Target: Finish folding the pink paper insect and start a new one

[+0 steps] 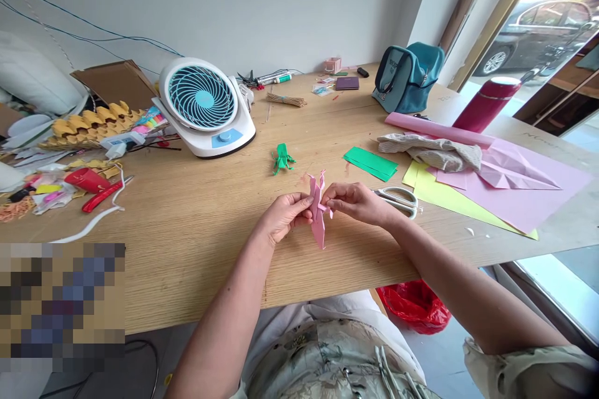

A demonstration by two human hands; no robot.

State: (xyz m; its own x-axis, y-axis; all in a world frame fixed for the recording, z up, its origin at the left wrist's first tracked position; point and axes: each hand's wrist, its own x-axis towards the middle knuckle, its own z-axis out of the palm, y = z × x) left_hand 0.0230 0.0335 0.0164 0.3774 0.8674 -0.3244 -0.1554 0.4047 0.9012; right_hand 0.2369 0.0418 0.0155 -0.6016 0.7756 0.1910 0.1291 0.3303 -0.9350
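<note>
A folded pink paper figure [319, 229] with thin legs or feelers is held up over the near part of the table. My left hand [286, 215] pinches its body from the left side. On the other side, the thumb and forefinger of my right hand [355, 202] are closed on one of its narrow pink strips. A finished-looking green paper bug [282, 158] stands on the wood just beyond my hands. Scissors with pale handles [401, 199] lie by my right wrist, partly covered by it. Green paper rectangles [370, 163] rest behind them.
A white fan [201, 100] stands at the back left, near craft clutter and a red cup [87, 179]. To the right are pink paper [538, 181], yellow paper [449, 196], a grey glove [435, 149], a red flask [486, 105] and a teal bag [412, 78].
</note>
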